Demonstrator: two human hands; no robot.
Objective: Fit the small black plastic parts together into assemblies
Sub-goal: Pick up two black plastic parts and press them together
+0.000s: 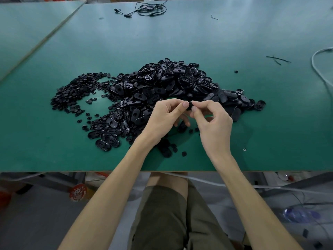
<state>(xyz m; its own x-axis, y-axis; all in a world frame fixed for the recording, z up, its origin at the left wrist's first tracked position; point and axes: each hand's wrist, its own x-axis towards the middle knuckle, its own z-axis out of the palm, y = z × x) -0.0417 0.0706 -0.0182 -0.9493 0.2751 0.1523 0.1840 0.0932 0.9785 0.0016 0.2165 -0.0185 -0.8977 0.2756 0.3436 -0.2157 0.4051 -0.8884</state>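
Black part (189, 106) pinched by left hand (164, 117) and right hand (213, 121) fingers (184, 104) over pile's (162, 82) fringe near table (54, 156) edge.

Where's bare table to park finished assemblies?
Near-left corner of the table, between the heap of round parts and the front edge. Near-right, between the right hand and the white cable. Far band before the coiled black cable. Crowded: the oval-part pile and scatter under the left hand. Both pinch a small black part.

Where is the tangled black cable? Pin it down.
In the head view, the tangled black cable lies at the far edge of the green table, just left of centre, well beyond the pile of black parts.
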